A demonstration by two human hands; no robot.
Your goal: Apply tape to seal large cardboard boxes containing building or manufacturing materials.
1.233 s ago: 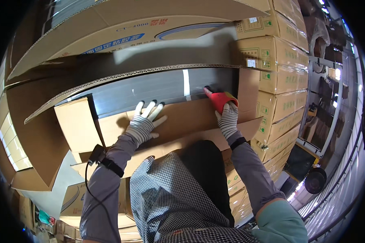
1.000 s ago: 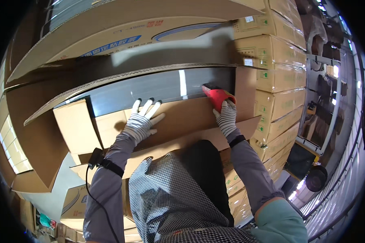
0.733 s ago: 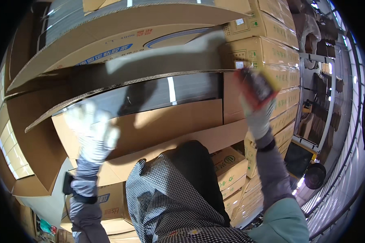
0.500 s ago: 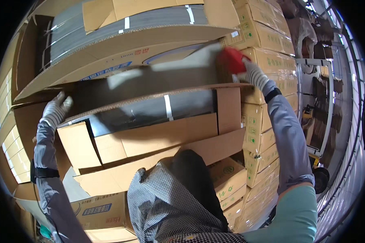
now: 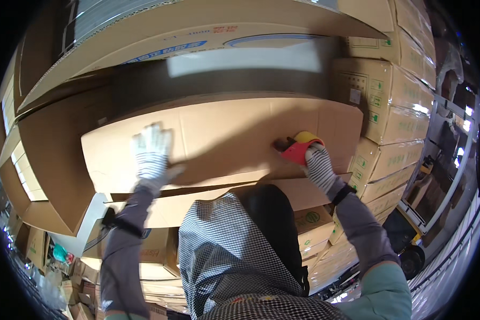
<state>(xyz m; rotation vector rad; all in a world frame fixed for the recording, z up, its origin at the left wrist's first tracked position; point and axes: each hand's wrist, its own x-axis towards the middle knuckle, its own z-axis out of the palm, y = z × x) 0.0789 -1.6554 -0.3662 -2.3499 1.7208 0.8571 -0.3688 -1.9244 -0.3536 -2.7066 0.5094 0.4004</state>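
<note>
Spanning most of the working area, a broad carton flap (image 5: 224,125) lies beneath both gloved hands. Left hand (image 5: 152,152): set over the flap near its left edge, fingers extended away from the body and only slightly parted, thumb out to the side near the flap's near edge; blur leaves the palm's contact uncertain. Right hand (image 5: 320,166): fingers wrapped around a tape dispenser (image 5: 298,153), red with a yellow upper part and a dark front end, over the right half of the flap and toward its near edge; whether it touches the cardboard cannot be told. A narrower near flap (image 5: 168,210) runs alongside, a dark gap showing between part of it and the broad one. Beyond the far edge: a grey surface (image 5: 245,63), then a printed carton wall (image 5: 197,40) marked in blue and red. Past the right edge: stacked cartons (image 5: 392,120), glossy, with green symbols. Foreground: a checked apron (image 5: 234,240) and a dark trouser leg (image 5: 269,213).
</note>
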